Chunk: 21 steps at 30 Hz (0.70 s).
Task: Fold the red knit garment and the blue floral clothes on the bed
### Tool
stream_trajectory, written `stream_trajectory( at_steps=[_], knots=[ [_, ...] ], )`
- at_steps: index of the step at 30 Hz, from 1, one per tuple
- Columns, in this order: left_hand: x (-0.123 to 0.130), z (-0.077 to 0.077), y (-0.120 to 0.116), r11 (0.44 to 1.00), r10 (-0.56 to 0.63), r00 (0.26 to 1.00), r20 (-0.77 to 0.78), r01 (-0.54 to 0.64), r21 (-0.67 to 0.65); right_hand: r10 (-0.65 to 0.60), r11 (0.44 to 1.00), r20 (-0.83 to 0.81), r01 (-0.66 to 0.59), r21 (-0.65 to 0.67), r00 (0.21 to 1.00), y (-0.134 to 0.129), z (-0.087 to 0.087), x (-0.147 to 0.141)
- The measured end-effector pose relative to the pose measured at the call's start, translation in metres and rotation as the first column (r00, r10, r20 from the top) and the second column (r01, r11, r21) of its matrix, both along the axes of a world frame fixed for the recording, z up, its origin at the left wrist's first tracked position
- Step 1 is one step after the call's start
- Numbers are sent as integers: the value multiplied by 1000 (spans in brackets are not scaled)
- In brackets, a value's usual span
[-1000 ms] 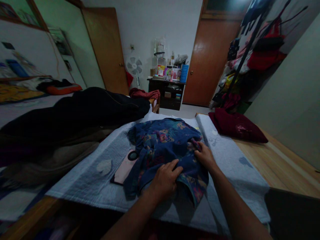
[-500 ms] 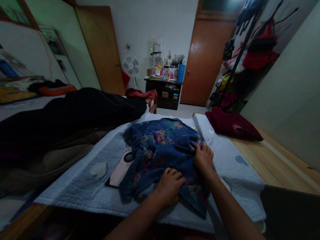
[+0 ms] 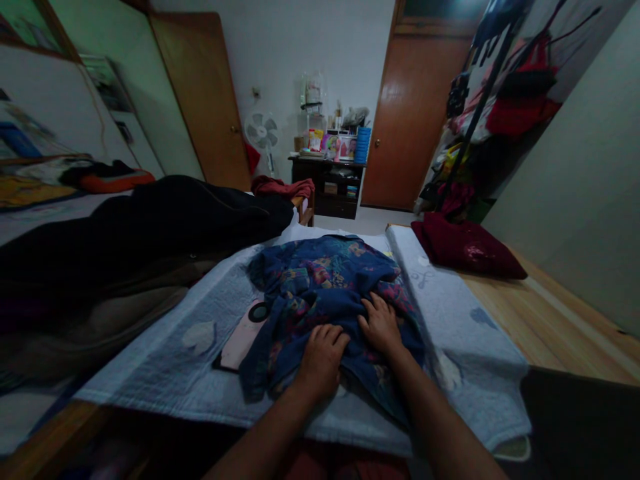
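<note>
A blue patterned shirt (image 3: 335, 267) lies spread on a pale blue quilted cover (image 3: 185, 373), with creases across its lower half. My left hand (image 3: 323, 357) rests on the near part of the shirt, fingers stretched over the cloth. Just to its right and a little farther away, my right hand (image 3: 383, 327) lies on the shirt with its fingers apart. Neither hand lifts the cloth. A flat pink object (image 3: 243, 340) with a black ring sticks out from beneath the shirt's left side; the rest of it is hidden.
Dark clothing (image 3: 190, 213) is heaped at the left. A maroon cushion-like bundle (image 3: 467, 250) sits at the right on a wooden surface (image 3: 560, 327). Farther back stand a fan (image 3: 261, 130), a dark cabinet (image 3: 327, 190) and a closed door (image 3: 403, 120).
My right hand has left the shirt's right edge and moved left onto its middle. The shirt's right side now lies spread farther right. My left hand has shifted slightly left.
</note>
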<state>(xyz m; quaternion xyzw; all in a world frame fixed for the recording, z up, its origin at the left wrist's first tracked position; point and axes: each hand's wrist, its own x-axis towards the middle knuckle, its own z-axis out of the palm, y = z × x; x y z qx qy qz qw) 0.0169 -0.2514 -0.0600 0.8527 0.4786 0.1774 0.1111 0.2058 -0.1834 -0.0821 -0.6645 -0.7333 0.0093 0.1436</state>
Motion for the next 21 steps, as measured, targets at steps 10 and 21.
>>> stream_trajectory(
  at_steps=[10, 21],
  knots=[
    [8, 18, 4, 974, -96, 995, 11, 92, 205, -16, 993, -103, 28, 117, 995, 1, -13, 4],
    [-25, -18, 2, 993, 52, 997, 54, -57, 102, -22, 988, -107, 38, 150, 994, -2, -12, 1]
  ],
)
